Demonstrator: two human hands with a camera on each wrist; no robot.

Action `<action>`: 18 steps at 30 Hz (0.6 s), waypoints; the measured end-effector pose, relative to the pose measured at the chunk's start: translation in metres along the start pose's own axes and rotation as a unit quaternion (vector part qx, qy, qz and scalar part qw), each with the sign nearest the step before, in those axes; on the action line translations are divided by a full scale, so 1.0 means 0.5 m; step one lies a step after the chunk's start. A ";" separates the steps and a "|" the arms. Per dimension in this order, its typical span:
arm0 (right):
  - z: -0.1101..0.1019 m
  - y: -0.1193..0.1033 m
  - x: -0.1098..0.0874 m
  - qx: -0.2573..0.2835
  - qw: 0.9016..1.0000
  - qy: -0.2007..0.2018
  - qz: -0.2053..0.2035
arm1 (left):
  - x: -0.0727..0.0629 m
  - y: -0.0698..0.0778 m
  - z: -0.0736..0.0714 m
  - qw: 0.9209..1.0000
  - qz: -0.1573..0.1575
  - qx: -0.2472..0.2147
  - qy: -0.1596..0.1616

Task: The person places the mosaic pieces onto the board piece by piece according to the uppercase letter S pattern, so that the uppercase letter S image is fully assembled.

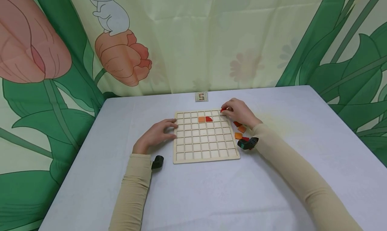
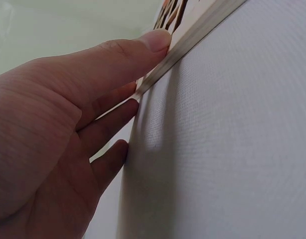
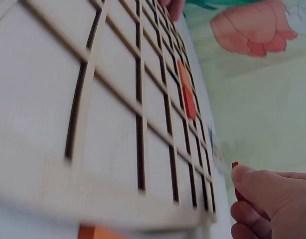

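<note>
A pale wooden grid board (image 1: 206, 161) lies on the white table, divided into small square cells. Two pieces sit side by side in an upper row: an orange square tile (image 1: 201, 119) and a red quarter-round tile (image 1: 208, 119). My left hand (image 1: 156, 133) rests at the board's left edge, its thumb (image 2: 155, 41) against the rim and its fingers stretched loosely along the side. Over the upper right corner, my right hand (image 1: 239, 111) pinches a small red tile (image 3: 236, 191) between thumb and fingers, which partly cover its shape.
Several loose orange and red tiles (image 1: 238, 136) lie beside the board's right edge, partly under the right wrist. A small patterned card (image 1: 201, 96) lies behind the board near the table's back edge. A printed curtain (image 1: 193, 39) hangs behind the table.
</note>
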State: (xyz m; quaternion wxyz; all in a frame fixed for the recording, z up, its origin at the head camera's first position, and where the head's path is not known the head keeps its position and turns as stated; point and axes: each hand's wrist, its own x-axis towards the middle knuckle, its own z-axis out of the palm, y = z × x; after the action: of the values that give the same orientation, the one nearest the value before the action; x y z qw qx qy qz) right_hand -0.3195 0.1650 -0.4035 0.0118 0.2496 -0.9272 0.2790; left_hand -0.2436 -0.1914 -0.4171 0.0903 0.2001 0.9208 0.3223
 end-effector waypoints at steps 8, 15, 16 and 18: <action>0.026 -0.068 0.029 0.013 0.995 -0.042 -0.085 | 0.000 0.004 -0.002 1.000 -0.002 -0.004 0.001; 0.054 -0.110 0.055 0.011 0.990 -0.052 -0.130 | -0.001 0.006 -0.003 1.000 0.007 0.001 0.001; 0.058 -0.115 0.059 0.011 0.990 -0.053 -0.134 | -0.001 0.005 -0.003 1.000 0.006 0.001 0.001; 0.066 -0.122 0.065 0.009 0.989 -0.058 -0.137 | 0.001 0.005 -0.002 1.000 0.001 -0.001 0.001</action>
State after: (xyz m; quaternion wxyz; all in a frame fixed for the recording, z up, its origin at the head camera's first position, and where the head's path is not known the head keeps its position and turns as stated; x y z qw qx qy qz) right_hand -0.3152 0.0889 -0.3950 -0.0063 0.3900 -0.8809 0.2682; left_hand -0.2435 -0.1901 -0.4148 0.0886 0.2008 0.9204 0.3235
